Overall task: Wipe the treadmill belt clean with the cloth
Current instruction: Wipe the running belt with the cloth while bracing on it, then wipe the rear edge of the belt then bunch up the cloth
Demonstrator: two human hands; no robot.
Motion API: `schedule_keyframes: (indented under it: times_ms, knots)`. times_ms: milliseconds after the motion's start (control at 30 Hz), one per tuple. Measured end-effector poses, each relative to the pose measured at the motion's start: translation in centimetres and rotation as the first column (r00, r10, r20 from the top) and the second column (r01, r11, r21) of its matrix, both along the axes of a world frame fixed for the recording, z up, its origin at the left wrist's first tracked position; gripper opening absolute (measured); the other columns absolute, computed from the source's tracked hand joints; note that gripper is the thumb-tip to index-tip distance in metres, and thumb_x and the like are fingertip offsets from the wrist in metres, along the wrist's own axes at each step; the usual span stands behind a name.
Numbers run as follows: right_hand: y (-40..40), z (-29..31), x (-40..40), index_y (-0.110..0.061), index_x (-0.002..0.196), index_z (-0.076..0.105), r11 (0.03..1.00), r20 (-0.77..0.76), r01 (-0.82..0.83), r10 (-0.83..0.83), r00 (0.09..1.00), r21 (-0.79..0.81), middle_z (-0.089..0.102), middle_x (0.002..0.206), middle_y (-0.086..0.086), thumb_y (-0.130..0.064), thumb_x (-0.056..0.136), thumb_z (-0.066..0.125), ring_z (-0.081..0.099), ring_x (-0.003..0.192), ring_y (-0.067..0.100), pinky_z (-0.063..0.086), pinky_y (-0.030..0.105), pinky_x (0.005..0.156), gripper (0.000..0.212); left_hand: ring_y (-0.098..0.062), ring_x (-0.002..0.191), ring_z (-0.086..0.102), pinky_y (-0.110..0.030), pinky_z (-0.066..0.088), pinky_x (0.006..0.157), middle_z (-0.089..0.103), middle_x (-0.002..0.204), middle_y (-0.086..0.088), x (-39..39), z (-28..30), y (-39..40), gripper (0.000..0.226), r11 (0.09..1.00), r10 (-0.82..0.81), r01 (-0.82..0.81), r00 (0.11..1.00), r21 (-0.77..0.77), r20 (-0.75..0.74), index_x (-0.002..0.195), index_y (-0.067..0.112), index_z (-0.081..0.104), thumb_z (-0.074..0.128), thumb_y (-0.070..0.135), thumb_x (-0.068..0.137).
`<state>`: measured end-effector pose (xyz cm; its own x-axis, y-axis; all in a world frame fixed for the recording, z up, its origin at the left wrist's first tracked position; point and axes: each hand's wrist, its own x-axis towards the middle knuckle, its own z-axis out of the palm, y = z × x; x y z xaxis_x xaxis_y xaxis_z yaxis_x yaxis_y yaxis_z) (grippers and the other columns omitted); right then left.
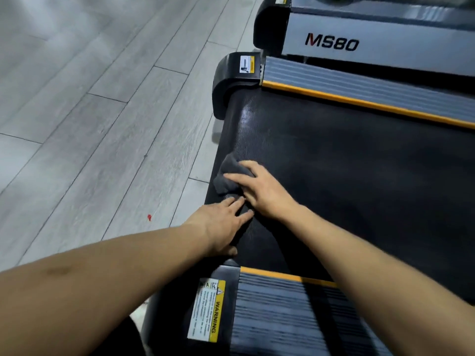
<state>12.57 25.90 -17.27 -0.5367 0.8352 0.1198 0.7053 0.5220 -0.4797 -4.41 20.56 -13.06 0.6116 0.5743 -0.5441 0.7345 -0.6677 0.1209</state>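
Head cam, looking down, close over treadmill belt (359,163).

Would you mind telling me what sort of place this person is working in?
Probably a gym or fitness room: two treadmills stand side by side, the near treadmill belt being wiped, a second marked MS80 beyond it, on grey wood-look flooring.

Black treadmill belt (359,176), crumpled grey cloth (228,173) at its rear edge
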Motion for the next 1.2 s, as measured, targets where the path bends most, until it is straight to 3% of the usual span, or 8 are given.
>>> schedule_keyframes:
  times_ms: [133,233,367,567,833,967,1100,1200]
  knots:
    - [3.6,0.3,1.5,-0.018,0.128,0.067,0.986,0.02,0.158,-0.159,0.987,0.052,0.05,0.13,0.021,-0.004,0.083,0.057,0.055,0.11,0.035,0.044,0.031,0.099,0.048,-0.034,0.15,0.03,-0.044,0.035,0.119,0.02,0.167,-0.011,-1.9,1.2,-0.2,0.06,0.995,0.066,-0.059,0.994,-0.086,0.09,0.158,0.029,0.033,0.053,0.032,0.101]
    - [4.5,0.2,1.3,-0.022,0.129,0.064,0.936,0.019,0.352,-0.352,0.936,0.013,0.048,0.132,0.016,-0.006,0.086,0.058,0.053,0.112,0.037,0.046,0.041,0.1,0.046,-0.037,0.123,0.057,-0.043,0.047,0.105,0.051,0.138,-0.013,-3.2,1.8,1.0,0.04,0.981,0.19,-0.183,0.972,-0.064,0.14,0.14,0.025,0.056,0.048,0.022,0.101]
    - [-3.0,0.5,-0.7,-0.022,0.129,0.065,0.993,-0.01,0.116,-0.116,0.993,-0.014,0.048,0.134,0.017,-0.003,0.08,0.061,0.051,0.115,0.033,0.039,0.034,0.106,0.053,-0.039,0.111,0.062,-0.043,0.051,0.094,0.063,0.116,-0.018,-4.7,2.8,2.5,0.026,0.912,0.402,-0.409,0.883,-0.023,0.244,0.117,0.019,0.068,0.051,0.017,0.098]
    - [-8.6,1.5,0.8,-0.029,0.137,0.058,0.968,0.036,-0.202,0.209,0.977,-0.149,0.042,0.143,0.008,-0.004,0.082,0.064,0.044,0.127,0.02,0.034,0.027,0.112,0.061,-0.032,0.112,0.061,-0.033,0.046,0.088,0.069,0.119,-0.011,-5.4,2.7,3.3,0.032,0.819,0.55,-0.574,0.781,-0.005,0.295,0.123,0.017,0.065,0.049,0.007,0.096]
    - [-0.9,-0.2,-1.1,-0.023,0.129,0.064,0.955,-0.013,0.295,-0.296,0.955,-0.03,0.047,0.134,0.013,-0.008,0.079,0.056,0.052,0.117,0.033,0.042,0.039,0.106,0.052,-0.03,0.119,0.06,-0.038,0.049,0.101,0.068,0.124,-0.008,-5.3,3.3,2.3,0.033,0.767,0.624,-0.635,0.709,-0.085,0.329,0.129,0.018,0.061,0.052,0.013,0.098]
    - [-7.5,0.6,-1.4,-0.024,0.133,0.062,0.991,0.014,-0.103,0.105,0.994,-0.086,0.045,0.14,0.013,-0.012,0.081,0.055,0.047,0.126,0.028,0.037,0.035,0.11,0.054,-0.037,0.111,0.065,-0.038,0.054,0.09,0.07,0.121,-0.013,-5.4,5.2,1.5,0.027,0.819,0.569,-0.572,0.802,-0.042,0.184,0.117,0.022,0.07,0.052,0.018,0.097]
    - [-7.7,1.0,-0.4,-0.023,0.132,0.063,0.966,0.061,-0.253,0.256,0.965,-0.06,0.046,0.143,0.014,-0.017,0.091,0.06,0.05,0.125,0.029,0.043,0.04,0.105,0.041,-0.034,0.107,0.066,-0.032,0.044,0.073,0.068,0.119,-0.015,-3.4,7.9,-2.4,0.025,0.955,0.293,-0.292,0.956,-0.048,0.003,0.122,0.015,0.066,0.053,0.021,0.101]
    - [-3.6,0.8,-1.1,-0.022,0.129,0.065,0.967,0.138,-0.255,0.248,0.959,0.03,0.051,0.135,0.019,-0.018,0.089,0.05,0.055,0.115,0.036,0.047,0.043,0.098,0.043,-0.034,0.137,0.048,-0.036,0.043,0.107,0.052,0.146,-0.019,-1.2,6.8,-6.0,0.042,0.976,0.055,-0.064,0.997,-0.207,-0.046,0.141,0.006,0.051,0.039,0.029,0.108]
